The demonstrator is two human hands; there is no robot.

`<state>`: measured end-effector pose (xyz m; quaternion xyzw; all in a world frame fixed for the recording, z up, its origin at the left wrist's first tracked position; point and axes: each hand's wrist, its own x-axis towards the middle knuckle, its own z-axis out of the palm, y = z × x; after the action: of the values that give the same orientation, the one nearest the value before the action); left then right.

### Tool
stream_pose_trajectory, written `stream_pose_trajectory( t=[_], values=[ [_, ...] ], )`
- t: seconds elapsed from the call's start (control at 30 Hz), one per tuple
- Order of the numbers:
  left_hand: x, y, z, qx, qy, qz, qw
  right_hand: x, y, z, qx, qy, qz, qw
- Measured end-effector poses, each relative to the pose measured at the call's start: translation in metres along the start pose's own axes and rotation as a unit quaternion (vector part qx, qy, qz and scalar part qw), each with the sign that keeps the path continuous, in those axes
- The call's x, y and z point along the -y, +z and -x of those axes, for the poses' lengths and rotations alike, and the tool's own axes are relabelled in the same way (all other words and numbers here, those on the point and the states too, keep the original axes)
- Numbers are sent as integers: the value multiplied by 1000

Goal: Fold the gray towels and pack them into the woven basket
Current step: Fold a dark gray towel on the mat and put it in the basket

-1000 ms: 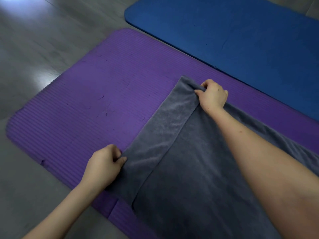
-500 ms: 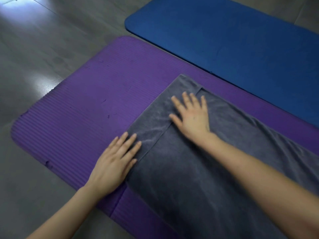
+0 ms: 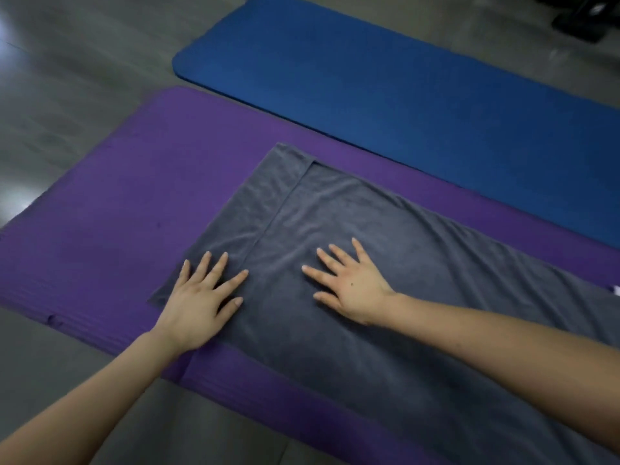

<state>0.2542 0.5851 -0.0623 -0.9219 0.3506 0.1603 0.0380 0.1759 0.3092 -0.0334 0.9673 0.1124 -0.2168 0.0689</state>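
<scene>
Smoothing: towel [image 3: 385, 226] is pressed flat mid-frame by left hand [image 3: 198, 300] and right hand [image 3: 352, 286], fingers spread wide | soft, limp, light cloth is judged | its corners are best pinched.

gray floor [image 3: 67, 78], purple mat [image 3: 117, 229], blue mat [image 3: 369, 78]

Soft matt gray towel [image 3: 352, 226], ribbed foam purple mat [image 3: 134, 209], glossy floor [image 3: 67, 55]

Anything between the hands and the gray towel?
Nothing visible. Left hand and right hand lie flat, fingers spread, directly on the gray towel on the purple mat. No basket in view, so that path can't be judged.
</scene>
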Motion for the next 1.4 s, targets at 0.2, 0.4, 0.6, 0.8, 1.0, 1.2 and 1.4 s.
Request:
stream_pose_trajectory(
  t=[0.2, 0.4, 0.6, 0.8, 1.0, 1.2, 1.4],
  values=[
    [-107, -38, -35, -31, 142, -76, 986, -40, 59, 135, 17, 153, -90, 984],
    [-223, -101, -73, -58, 332, -207, 918, -113, 103, 239, -26, 352, -168, 920],
    [-322, -112, -107, 81, 389, -263, 879, -205, 143, 264, -131, 476, -203, 846],
    [-387, -29, -123, 11, 123, -73, 990, -283, 174, 248, -131, 501, -168, 839],
    [-421, 24, -119, -50, -10, 58, 997, -329, 191, 228, -109, 491, -144, 852],
    [-422, 34, -121, -104, -18, 28, 994, -357, 189, 227, -139, 492, -153, 846],
    [-423, 37, -122, -112, -18, 18, 993, -352, 198, 236, -178, 506, -179, 825]
  ],
)
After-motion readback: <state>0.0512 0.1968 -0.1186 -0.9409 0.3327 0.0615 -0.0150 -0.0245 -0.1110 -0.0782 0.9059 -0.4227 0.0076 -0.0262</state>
